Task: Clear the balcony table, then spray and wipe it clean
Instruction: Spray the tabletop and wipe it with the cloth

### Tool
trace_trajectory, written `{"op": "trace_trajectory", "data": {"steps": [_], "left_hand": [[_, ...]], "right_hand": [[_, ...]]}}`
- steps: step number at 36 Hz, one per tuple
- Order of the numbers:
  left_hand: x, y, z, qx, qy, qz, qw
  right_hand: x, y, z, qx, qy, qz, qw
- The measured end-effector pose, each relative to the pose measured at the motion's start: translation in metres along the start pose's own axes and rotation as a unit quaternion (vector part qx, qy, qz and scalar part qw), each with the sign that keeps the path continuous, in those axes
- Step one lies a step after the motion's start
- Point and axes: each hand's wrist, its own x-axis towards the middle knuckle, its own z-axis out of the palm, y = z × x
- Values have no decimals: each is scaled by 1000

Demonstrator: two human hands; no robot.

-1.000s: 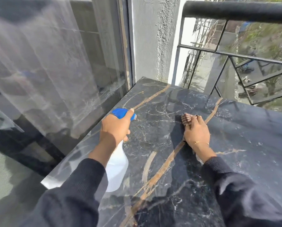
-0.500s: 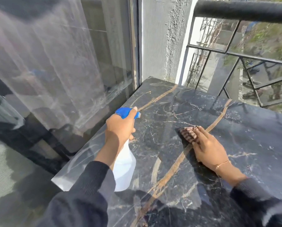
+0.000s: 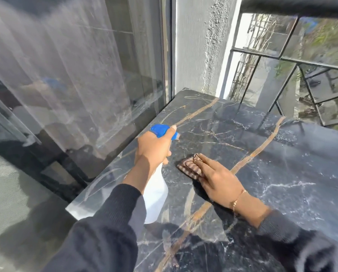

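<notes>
cloth: the striped brown cloth [image 3: 190, 168] sits flat on the dark marble tabletop [image 3: 293, 173], about mid-frame. Over the last second it's slid from further up the slab down and left, and it's now just beside the spray bottle.

right hand: the right hand [image 3: 221, 181] has its fingers laid out straight on top of the cloth, pressing it down, palm flat. It swung from pointing up the frame to angling toward the upper left, so looks like a wiping stroke in progress.

left hand: the left hand [image 3: 154, 148] is wrapped around the neck of the spray bottle [image 3: 156, 195], thumb up by the blue head. Barely shifted, nozzle aimed at the far part of the slab.

tabletop: nothing else on the part I can see, so I'd guess clearing is done and it's spray-and-wipe now.

what's left: probably the right side of the slab, toward the railing [image 3: 293, 61].
</notes>
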Motion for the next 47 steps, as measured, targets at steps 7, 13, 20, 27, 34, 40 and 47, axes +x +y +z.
{"op": "trace_trajectory", "data": {"steps": [7, 13, 20, 27, 34, 40, 47], "left_hand": [[0, 3, -11, -18, 4, -2, 1000], [1, 4, -16, -19, 0, 8, 1000], [-10, 10, -14, -4, -3, 31, 999], [-38, -3, -22, 114, -129, 27, 985], [-56, -24, -35, 231, -143, -20, 962], [-57, -29, -46, 265, -82, -22, 961], [-62, -27, -65, 322, -31, -11, 946]], "right_hand": [[32, 65, -29, -18, 63, 161, 985], [102, 18, -12, -26, 71, 160, 984], [52, -27, 2, 36, -8, -12, 999], [-14, 31, -56, 250, -9, 186, 950], [-43, 54, -71, 511, 143, 307, 790], [-48, 51, -57, 428, 184, 344, 815], [-48, 30, -36, 205, 172, 344, 900]]}}
